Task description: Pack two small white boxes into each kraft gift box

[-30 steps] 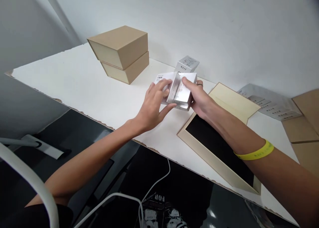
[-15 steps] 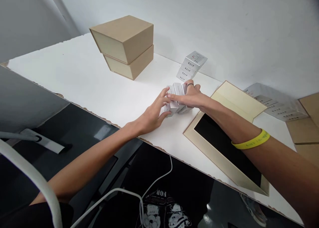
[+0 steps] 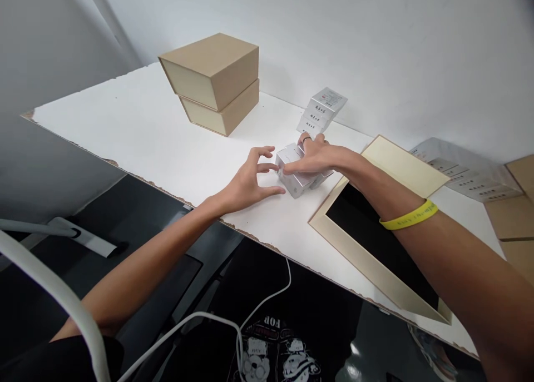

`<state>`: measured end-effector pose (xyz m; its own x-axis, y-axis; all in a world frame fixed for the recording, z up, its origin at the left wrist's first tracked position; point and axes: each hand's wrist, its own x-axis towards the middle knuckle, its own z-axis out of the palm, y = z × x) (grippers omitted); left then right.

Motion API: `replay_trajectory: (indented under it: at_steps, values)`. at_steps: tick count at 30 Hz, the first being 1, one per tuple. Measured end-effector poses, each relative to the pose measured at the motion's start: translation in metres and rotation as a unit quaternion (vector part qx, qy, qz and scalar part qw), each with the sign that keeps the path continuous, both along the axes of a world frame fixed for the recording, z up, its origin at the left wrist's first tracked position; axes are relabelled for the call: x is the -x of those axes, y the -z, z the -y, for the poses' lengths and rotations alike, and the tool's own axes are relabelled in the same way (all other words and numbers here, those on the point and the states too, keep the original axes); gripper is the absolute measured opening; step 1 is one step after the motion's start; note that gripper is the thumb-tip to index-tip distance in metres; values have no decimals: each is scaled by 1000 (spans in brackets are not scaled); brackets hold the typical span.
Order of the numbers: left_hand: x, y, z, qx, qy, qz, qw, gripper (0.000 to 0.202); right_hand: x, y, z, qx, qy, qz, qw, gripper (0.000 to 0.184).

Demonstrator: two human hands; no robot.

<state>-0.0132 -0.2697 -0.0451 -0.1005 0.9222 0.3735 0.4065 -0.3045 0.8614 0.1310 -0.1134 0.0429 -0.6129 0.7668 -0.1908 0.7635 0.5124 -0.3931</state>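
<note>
Several small silver boxes (image 3: pixel 294 186) stand side by side in a row on the white table. Over them lies my right hand (image 3: pixel 315 157), its thumb across the near tops and its bent fingers at the far side, gripping the row; part of the row is hidden beneath it. My left hand (image 3: pixel 246 184) is just left of the row, fingers spread and curved, with a fingertip close to the end box; whether it touches I cannot tell. To the right, under my right forearm, lies an open beige box (image 3: pixel 334 209) with a black inside.
A stack of silver boxes (image 3: pixel 321 109) stands behind my right hand, by the wall. Two closed tan boxes (image 3: pixel 219 73) are stacked at the back left. More silver boxes (image 3: pixel 467 170) and brown boxes (image 3: pixel 511 218) stand at the right. A white cable (image 3: pixel 267 298) hangs before the table edge.
My left hand has drawn back leftward from the silver boxes and its fingers have spread. My right hand remains on the row, shifted slightly left. The camera view has moved a little.
</note>
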Motion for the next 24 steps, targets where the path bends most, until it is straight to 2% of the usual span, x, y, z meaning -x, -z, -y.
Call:
replay_trajectory:
  at_steps: [4, 6, 10, 12, 14, 18, 21, 24]
  values:
    - [24, -9, -9, 10, -17, -72, 997, 93, -11, -12, 19, 32, -21, 8, 999, 84]
    - [38, -17, -19, 29, 0, -83, 996, 105, -19, -14, 25, 37, -50, -24, 998, 85]
    - [52, -32, -37, 94, 112, -40, 988, 93, -36, -7, 28, 64, -124, -127, 982, 95]
    - [47, -35, -42, 98, 127, -39, 986, 94, -45, -1, 26, 78, -140, -129, 979, 92]
    - [37, -34, -44, 74, 113, -63, 989, 104, -54, 5, 25, 85, -141, -103, 981, 90]
    - [18, -33, -47, 64, 126, -87, 986, 125, -70, 11, 25, 89, -140, -94, 982, 107]
    - [14, -45, -49, 69, 133, -116, 982, 126, -77, 9, 27, 106, -149, -95, 979, 120]
    - [11, -66, -51, 73, 118, -195, 971, 126, -79, 7, 26, 114, -154, -90, 977, 131]
